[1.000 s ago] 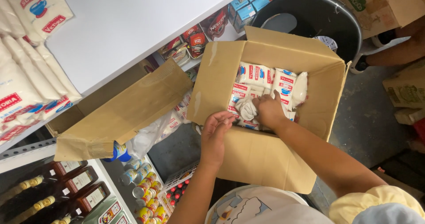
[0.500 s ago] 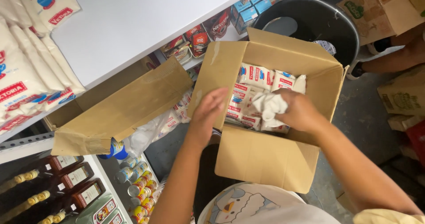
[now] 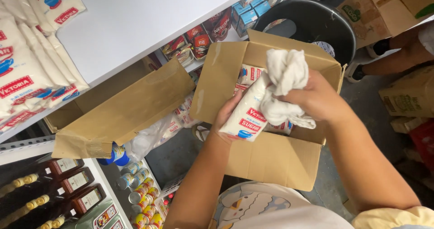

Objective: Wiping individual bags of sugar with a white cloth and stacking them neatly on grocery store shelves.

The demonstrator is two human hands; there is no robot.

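Hands [image 3: 289, 104] with bag [image 3: 246, 116], cloth [image 3: 285, 82]

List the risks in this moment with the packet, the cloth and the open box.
1. The left hand grips the white packet only at its lower end; while the right hand rubs the white cloth on it, it could slip back into the cardboard box.
2. Hard wiping might split the soft packet.
3. The box's perch is unclear; leaning in might tip it.
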